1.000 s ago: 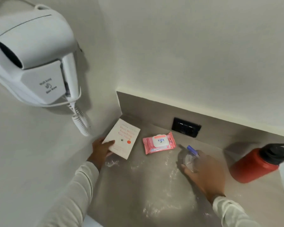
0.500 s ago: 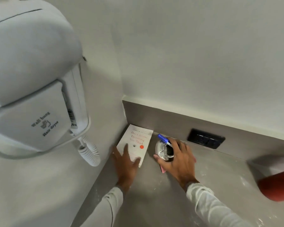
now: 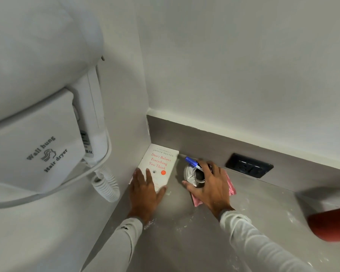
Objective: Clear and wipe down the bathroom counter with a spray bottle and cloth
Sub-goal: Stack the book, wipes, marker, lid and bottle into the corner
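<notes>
With the left hand (image 3: 145, 191) flat, fingers spread, on the book (image 3: 159, 165) in the counter (image 3: 185, 242) corner and the right hand (image 3: 210, 185) gripping a dish (image 3: 191, 176), pen (image 3: 191, 161) and pink pack (image 3: 231, 188), that loose bundle could slip apart.

The counter (image 3: 185, 242) looks like smooth matt grey stone, speckled with white residue. The book (image 3: 161, 163) has a matt white paper cover. The dish (image 3: 190, 175) is shiny metal, the pink pack (image 3: 231, 188) glossy plastic film, and the hair dryer (image 3: 37, 124) smooth white plastic.
</notes>
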